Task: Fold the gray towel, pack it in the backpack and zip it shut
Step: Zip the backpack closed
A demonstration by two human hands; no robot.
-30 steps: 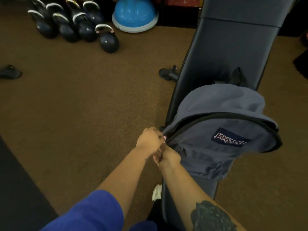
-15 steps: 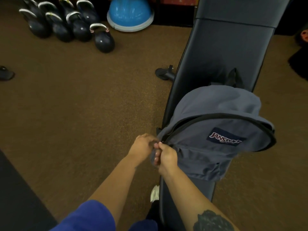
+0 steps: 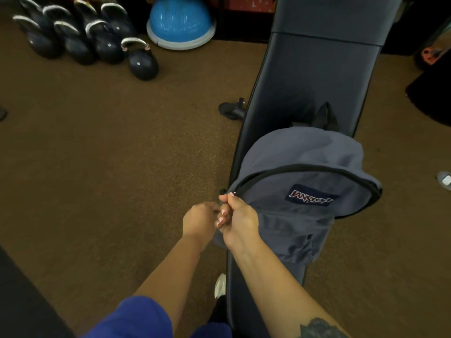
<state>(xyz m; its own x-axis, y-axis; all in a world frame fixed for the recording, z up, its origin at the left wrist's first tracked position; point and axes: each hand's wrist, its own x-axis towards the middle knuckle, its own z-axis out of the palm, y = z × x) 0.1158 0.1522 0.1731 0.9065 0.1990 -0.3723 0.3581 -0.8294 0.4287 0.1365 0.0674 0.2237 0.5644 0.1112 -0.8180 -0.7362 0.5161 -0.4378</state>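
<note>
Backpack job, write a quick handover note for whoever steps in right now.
Right hand: pinches the zipper pull at the left end of the backpack.
Left hand: grips the bag's corner fabric beside it.
Backpack lies on the bench.
Done: gray towel not in sight, presumably packed.
Left: whether the main zipper is fully shut cannot be told; check it.

Blue sleeve (image 3: 136, 318), dark forearm tattoo (image 3: 319, 329)

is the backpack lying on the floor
No, the gray backpack lies on the black padded bench, above the brown floor.
</note>
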